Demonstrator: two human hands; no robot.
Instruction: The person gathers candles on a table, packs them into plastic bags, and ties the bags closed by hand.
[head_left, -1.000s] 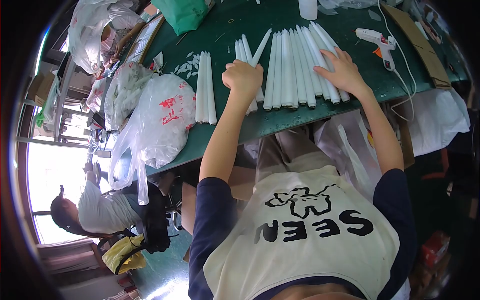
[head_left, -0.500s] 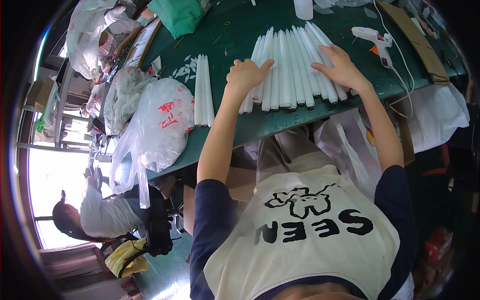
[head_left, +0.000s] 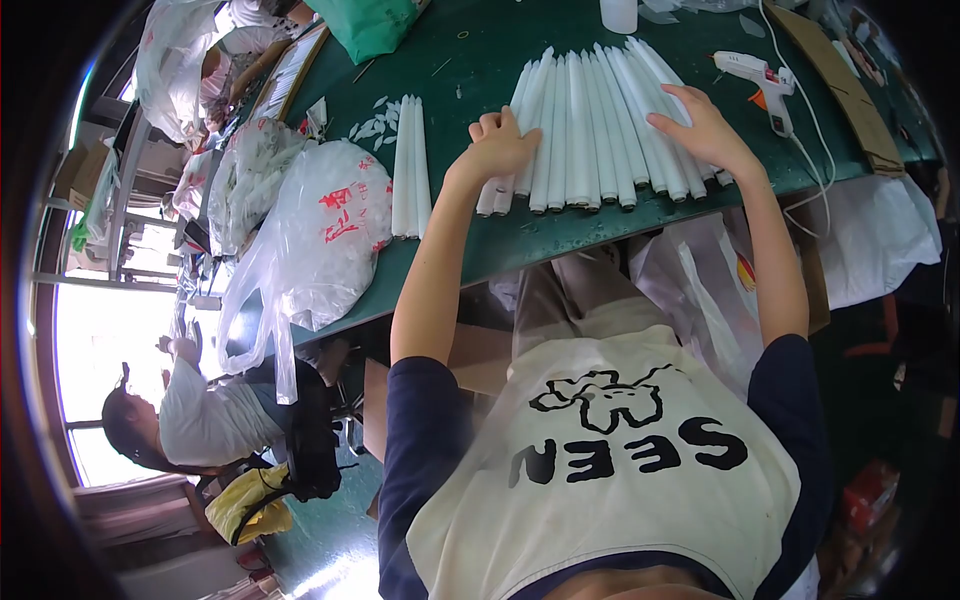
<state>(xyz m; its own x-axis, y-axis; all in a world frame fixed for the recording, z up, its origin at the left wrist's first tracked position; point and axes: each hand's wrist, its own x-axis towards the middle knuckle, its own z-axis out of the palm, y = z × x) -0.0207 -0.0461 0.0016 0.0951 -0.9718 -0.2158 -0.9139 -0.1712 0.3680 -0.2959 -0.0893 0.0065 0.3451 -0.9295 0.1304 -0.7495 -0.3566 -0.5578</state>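
Many long white taper candles (head_left: 585, 135) lie side by side in a row on the green table, tips pointing away from me and bases near the front edge. My left hand (head_left: 500, 150) rests over the left end of the row, thumb apart from the curved fingers. At the right end lies my right hand (head_left: 708, 130), its fingers spread over the outer candles. Both hands touch the row from above and the side; neither is wrapped around a single candle. A smaller group of candles (head_left: 409, 168) lies apart to the left, beside several small white flame-shaped pieces (head_left: 374, 126).
A white glue gun (head_left: 757, 78) with its cord lies right of the row, near a cardboard strip (head_left: 835, 85). Plastic bags (head_left: 335, 235) crowd the table's left side. A green bag (head_left: 368, 25) and a white bottle (head_left: 619, 14) stand farther back. Another person (head_left: 215, 420) sits at left.
My right hand has shifted slightly outward to the right along the row, and the candles there fan a little wider. The view has also moved slightly.
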